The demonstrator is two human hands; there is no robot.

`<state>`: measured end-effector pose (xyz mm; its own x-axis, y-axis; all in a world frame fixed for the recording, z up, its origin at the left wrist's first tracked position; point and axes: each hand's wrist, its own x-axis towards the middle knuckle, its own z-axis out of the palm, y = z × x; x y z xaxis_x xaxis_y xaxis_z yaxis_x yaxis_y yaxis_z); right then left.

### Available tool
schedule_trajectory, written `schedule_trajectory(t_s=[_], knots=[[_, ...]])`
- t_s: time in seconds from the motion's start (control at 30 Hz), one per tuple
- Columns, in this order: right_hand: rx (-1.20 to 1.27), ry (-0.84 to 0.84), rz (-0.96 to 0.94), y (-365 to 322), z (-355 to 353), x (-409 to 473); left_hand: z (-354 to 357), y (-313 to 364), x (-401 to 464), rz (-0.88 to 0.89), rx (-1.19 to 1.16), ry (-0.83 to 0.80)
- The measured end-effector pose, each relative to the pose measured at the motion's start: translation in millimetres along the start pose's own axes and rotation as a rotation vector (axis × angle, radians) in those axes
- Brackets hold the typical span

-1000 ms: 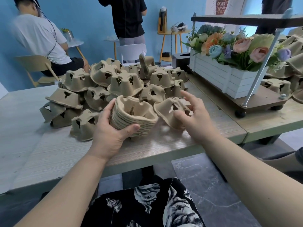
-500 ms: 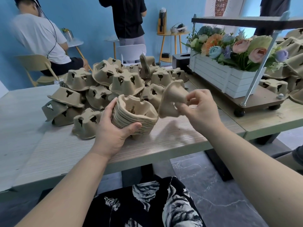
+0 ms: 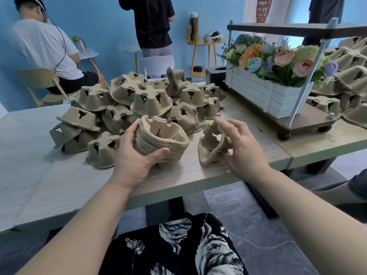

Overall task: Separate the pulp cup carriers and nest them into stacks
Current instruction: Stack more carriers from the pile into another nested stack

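My left hand (image 3: 135, 157) grips a nested stack of brown pulp cup carriers (image 3: 162, 139), open side up, just above the wooden table (image 3: 99, 181). To its right my right hand (image 3: 240, 147) pinches a single pulp carrier (image 3: 210, 147), turned on its edge, with its lower rim at the table top. Behind both hands lies a loose pile of upturned carriers (image 3: 143, 100) spread across the middle of the table.
A white planter box of artificial flowers (image 3: 266, 92) stands on a wheeled shelf board (image 3: 305, 124) at the right, with more carriers (image 3: 349, 76) heaped behind it. Two people, a chair and small side tables are at the blue back wall.
My right hand picked a single carrier off the table, lifted it, then brought it down to the right of the stack. The left hand kept the stack almost still.
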<state>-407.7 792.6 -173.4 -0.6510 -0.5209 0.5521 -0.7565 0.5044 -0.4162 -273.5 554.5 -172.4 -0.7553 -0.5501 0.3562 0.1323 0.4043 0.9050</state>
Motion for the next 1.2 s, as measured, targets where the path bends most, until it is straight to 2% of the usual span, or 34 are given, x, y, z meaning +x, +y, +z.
schedule_trajectory(t_s=[0.1, 0.27, 0.43, 0.63, 0.73, 0.9, 1.07, 1.2], knots=[[0.028, 0.018, 0.039, -5, -1, 1, 2, 5, -4, -0.004, -0.003, -0.004], [0.268, 0.182, 0.304, -20, -10, 16, 2, 7, -6, 0.000, 0.018, -0.001], [0.294, 0.194, 0.239, -53, -8, 38, 1, 8, -7, 0.000, 0.019, -0.022], [0.199, 0.040, 0.134, -77, 13, 40, 2, 11, -10, 0.011, -0.006, -0.037], [0.267, 0.011, 0.105, -77, 14, 36, 2, 13, -11, 0.011, -0.008, -0.026], [0.248, -0.161, 0.023, -74, 15, 26, 2, 14, -12, 0.007, -0.010, -0.023], [0.372, -0.216, 0.029, -76, 15, 20, -3, 11, -13, -0.018, -0.036, -0.038], [0.387, -0.234, 0.009, -78, 18, 17, -12, 8, -7, -0.041, 0.003, -0.108]])
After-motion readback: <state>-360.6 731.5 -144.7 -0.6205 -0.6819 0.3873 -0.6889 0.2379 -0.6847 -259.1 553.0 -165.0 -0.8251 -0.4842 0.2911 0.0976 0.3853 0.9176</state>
